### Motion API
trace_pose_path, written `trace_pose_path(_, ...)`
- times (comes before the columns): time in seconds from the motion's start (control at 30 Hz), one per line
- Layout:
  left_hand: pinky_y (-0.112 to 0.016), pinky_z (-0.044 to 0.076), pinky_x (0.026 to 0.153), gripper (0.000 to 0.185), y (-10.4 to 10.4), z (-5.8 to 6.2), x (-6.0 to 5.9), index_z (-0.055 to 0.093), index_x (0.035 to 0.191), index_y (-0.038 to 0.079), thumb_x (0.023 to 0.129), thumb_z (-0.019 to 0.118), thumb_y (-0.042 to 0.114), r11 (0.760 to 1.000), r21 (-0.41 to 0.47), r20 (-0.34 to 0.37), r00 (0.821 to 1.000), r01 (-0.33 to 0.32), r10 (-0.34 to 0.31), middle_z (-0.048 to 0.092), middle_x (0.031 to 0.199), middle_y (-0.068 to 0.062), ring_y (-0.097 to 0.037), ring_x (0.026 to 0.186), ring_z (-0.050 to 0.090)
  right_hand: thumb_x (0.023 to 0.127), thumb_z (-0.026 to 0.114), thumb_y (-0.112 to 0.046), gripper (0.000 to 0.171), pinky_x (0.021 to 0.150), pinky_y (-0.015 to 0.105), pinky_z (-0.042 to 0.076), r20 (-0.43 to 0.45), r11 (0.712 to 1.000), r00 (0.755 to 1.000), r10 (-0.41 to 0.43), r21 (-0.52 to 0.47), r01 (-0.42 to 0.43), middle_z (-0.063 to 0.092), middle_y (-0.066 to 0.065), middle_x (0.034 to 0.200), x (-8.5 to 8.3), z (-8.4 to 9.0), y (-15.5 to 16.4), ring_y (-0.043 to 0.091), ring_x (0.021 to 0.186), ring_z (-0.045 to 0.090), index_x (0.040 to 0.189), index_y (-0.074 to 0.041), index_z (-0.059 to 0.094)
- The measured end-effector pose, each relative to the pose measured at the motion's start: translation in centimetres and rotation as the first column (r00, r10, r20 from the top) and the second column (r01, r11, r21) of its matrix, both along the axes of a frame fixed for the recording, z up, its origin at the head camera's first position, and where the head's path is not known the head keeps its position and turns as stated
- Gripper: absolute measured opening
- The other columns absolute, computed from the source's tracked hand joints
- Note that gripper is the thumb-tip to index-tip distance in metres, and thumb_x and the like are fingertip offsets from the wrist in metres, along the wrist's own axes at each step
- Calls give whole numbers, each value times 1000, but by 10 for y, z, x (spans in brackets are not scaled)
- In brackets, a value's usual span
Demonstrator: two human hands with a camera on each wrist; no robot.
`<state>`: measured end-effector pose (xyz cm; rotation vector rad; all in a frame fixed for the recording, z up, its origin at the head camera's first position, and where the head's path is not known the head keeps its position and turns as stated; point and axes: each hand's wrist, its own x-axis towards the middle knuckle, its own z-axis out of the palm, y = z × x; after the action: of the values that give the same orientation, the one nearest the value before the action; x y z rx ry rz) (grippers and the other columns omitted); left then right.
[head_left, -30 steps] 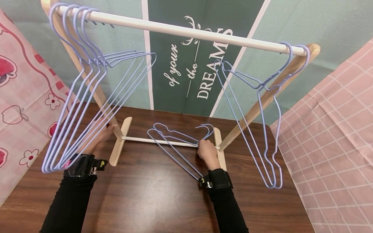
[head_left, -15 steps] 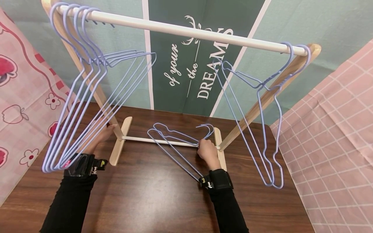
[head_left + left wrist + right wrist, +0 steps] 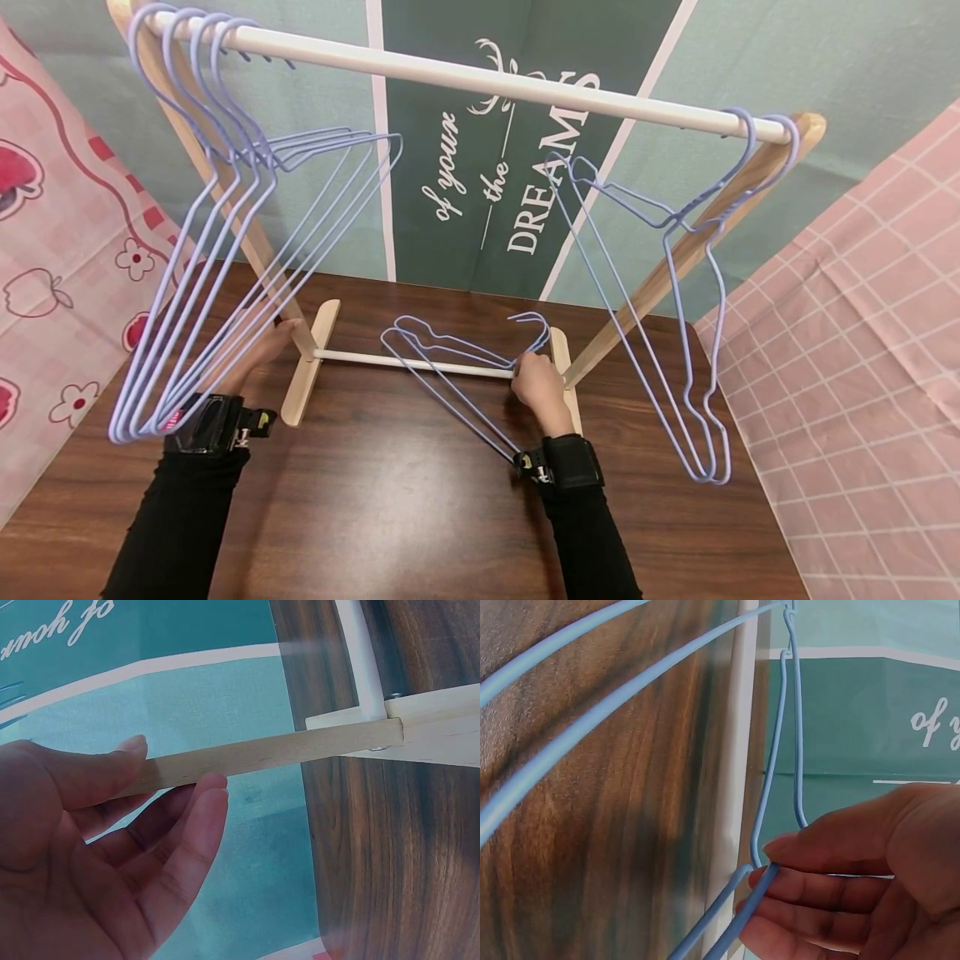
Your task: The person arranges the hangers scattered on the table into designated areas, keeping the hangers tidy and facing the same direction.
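My left hand (image 3: 255, 346) grips the rack's left wooden post (image 3: 262, 754) low down, just above its foot; in the left wrist view the thumb lies on one side and the fingertips on the other. Two light blue wire clothes hangers (image 3: 798, 750) are pinched together at the neck by my right hand (image 3: 538, 387), close to the rack's low white crossbar (image 3: 420, 362). Their hooks point away from me, and their long bottom wires reach back toward my wrist.
Several matching hangers (image 3: 135, 435) hang at the left end of the white top rail (image 3: 465, 79). Two more hangers (image 3: 751, 142) hang at its right end, beside the right post (image 3: 630, 308). Patterned cloths surround the dark wooden table (image 3: 390, 517).
My right hand has shifted slightly right with the two hangers, and their hooks have turned a little upward. The hangers at the right end sway slightly. My left hand stays put.
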<state>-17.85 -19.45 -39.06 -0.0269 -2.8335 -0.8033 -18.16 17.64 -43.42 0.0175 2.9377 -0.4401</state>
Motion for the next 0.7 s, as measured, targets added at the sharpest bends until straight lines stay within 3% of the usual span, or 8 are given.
trace_pose_path(0.13, -43, 39, 51, 22, 0, -2, 0, 54, 85, -13, 84, 59, 8, 999, 35, -6, 1000, -1, 1, 54, 67, -24, -36, 59, 51, 74, 49, 2, 36, 43, 29, 19, -23, 1000, 1000, -2, -17, 2, 21, -2, 52, 1, 1, 0, 15, 49, 24, 51, -16, 28)
trace_pose_path(0.4, -44, 39, 53, 22, 1, -4, 0, 53, 87, -15, 82, 60, 5, 998, 56, -53, 999, 3, 0, 53, 67, -26, -37, 59, 50, 72, 51, 3, 32, 46, 27, 20, -62, 997, 998, 34, -66, -38, 23, -4, 49, 3, 8, 2, 14, 49, 22, 51, -14, 34)
trace_pose_path(0.7, -48, 42, 58, 25, 2, -2, 1, 53, 93, -16, 84, 59, 6, 999, 49, -14, 1000, -15, 16, 55, 76, -30, -40, 66, 53, 70, 57, 1, 18, 52, 29, 34, -79, 996, 997, 26, -87, -33, 47, 0, 57, 6, 16, 3, 19, 55, 44, 56, -11, 53)
